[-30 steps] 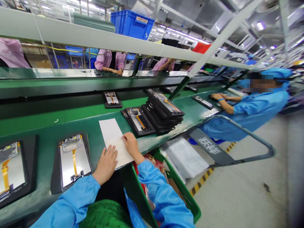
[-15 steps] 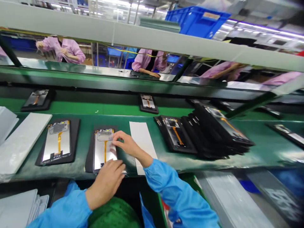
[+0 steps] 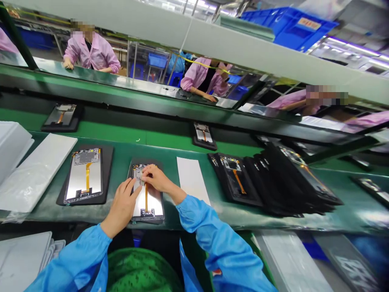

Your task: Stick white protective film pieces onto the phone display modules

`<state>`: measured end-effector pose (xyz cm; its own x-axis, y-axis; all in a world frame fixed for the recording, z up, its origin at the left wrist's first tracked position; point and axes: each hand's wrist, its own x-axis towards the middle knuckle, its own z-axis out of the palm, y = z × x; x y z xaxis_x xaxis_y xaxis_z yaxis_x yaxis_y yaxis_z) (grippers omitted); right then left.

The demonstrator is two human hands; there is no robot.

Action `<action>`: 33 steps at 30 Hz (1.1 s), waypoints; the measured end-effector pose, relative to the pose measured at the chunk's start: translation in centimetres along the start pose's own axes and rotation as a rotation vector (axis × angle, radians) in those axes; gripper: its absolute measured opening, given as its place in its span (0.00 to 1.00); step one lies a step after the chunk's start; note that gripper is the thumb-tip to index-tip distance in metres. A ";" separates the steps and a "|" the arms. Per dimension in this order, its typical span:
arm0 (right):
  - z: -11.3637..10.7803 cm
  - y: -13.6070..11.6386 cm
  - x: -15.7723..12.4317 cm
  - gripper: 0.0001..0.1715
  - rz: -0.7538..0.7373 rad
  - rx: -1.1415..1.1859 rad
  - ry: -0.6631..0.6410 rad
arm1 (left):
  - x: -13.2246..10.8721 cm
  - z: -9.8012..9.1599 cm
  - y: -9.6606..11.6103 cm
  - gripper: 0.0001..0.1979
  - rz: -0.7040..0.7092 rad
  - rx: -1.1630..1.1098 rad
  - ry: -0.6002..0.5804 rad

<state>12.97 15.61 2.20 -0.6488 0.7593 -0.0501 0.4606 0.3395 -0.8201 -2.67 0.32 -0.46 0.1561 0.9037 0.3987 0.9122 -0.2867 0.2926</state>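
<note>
Open device [image 3: 155, 200] lying on a black pad [image 3: 139, 160], right by the near edge of the table [image 3: 182, 213], with a white sheet [image 3: 193, 178] just off to the right. Left hand [image 3: 120, 207] at its left side, fingers loosely apart, probably steadying rather than gripping. Right hand [image 3: 158, 178] with thumb and fingertips bunched over the circuit board [image 3: 137, 172]; can't tell if actually pinched on anything. Honestly, best to keep the left side light but firm, work with fingertips only, and not tug the orange ribbon [image 3: 146, 200].
</note>
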 end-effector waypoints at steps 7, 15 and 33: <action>0.4 0.2 0.2 0.08 -0.007 -0.058 0.022 | 0.8 0.3 0.2 0.28 -0.025 0.079 -0.040; 0.9 0.2 -0.1 0.09 -0.012 -0.092 0.086 | 1.5 0.7 0.6 0.27 -0.047 0.140 -0.071; 1.4 -0.7 -1.1 0.09 -0.061 -0.214 0.162 | 2.7 0.1 1.6 0.21 -0.080 0.184 -0.068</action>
<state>12.50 13.76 2.04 -0.5823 0.8066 0.1015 0.5520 0.4839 -0.6790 -0.79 2.34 0.99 0.0994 0.9424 0.3193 0.9757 -0.1553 0.1545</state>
